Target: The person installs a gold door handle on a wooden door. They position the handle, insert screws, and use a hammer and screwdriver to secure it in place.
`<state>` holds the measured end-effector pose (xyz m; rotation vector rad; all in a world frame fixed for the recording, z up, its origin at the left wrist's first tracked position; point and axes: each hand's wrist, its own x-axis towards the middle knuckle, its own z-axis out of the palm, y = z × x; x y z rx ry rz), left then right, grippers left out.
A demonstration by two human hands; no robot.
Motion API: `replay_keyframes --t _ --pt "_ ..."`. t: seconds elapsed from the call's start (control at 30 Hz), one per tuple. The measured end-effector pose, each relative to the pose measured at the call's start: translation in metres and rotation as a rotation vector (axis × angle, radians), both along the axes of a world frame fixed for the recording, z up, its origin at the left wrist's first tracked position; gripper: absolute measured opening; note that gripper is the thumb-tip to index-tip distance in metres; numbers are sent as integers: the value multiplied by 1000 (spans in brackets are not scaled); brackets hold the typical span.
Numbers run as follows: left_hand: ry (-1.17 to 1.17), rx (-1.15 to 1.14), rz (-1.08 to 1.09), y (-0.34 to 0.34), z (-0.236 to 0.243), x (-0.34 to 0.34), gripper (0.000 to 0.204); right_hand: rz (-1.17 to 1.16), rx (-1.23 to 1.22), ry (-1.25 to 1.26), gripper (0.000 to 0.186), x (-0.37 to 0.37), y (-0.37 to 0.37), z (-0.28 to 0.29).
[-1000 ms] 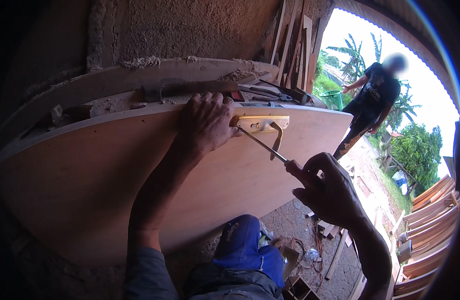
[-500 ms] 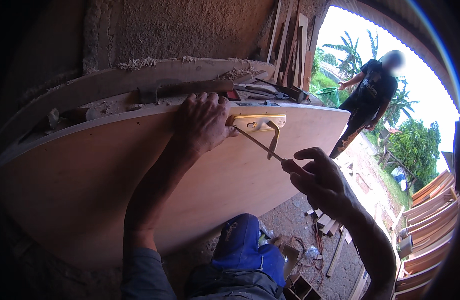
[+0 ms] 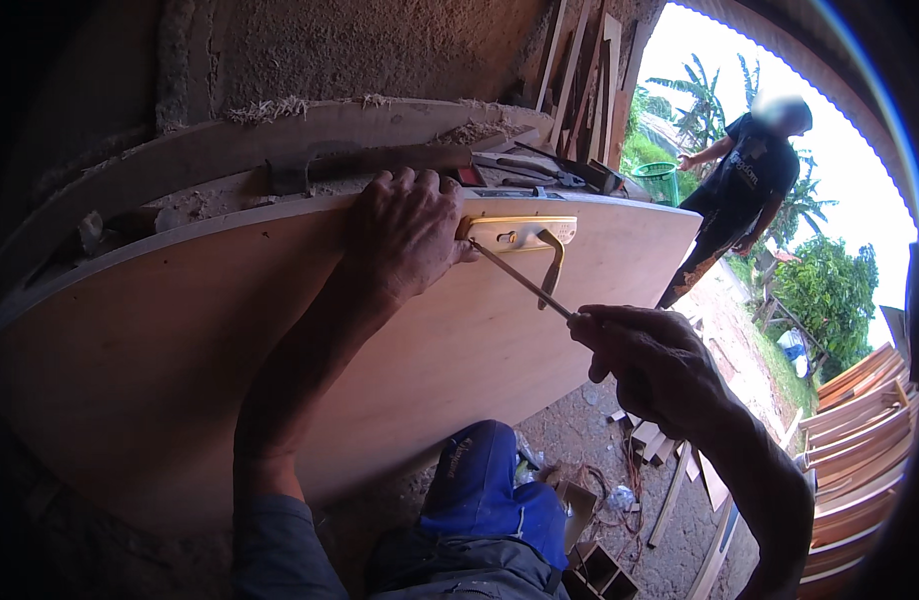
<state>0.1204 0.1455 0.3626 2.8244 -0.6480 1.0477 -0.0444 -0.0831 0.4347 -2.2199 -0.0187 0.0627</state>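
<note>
A pale wooden door [image 3: 380,380] stands on its long edge in front of me. A brass handle plate [image 3: 525,232] with a keyhole lies against its face near the top edge, and a curved lever handle [image 3: 554,268] hangs from it. My right hand [image 3: 660,365] is closed round the handle of a screwdriver [image 3: 525,283], whose tip meets the plate's left end. Closed over the door's top edge, my left hand [image 3: 408,230] has its thumb beside that tip. Any screw there is too small to make out.
Behind the door, a bench [image 3: 330,120] strewn with shavings holds a saw [image 3: 380,160] and pliers [image 3: 540,172]. A person [image 3: 755,175] in dark clothes stands outside at the right. Wood offcuts [image 3: 652,440] lie on the floor, and stacked timber [image 3: 860,450] is at far right.
My right index finger, stretched out before, has folded in round the screwdriver handle, and the hand has turned. My left hand stays on the door edge. The person outside has turned their head.
</note>
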Motion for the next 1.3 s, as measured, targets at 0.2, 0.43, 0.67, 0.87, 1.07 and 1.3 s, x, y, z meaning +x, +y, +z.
replay_keyframes --t 0.2,0.43,0.67,0.87,1.07,1.3 --pt "-22 20 42 16 15 -13 75 257 -657 -453 46 -6 9 -5" --pt "-32 26 8 -4 2 0 83 285 -1281 -942 18 -14 1 -21" --pt "-71 82 44 2 1 4 88 206 -398 -506 21 -3 11 -19" --pt "-87 139 56 4 10 -1 89 277 -1450 -1097 21 -13 4 -22" --pt "-101 99 21 -2 1 -1 87 204 -846 -590 22 -10 5 -16" --pt "-76 75 24 1 5 0 82 190 -675 -727 28 -9 1 -28"
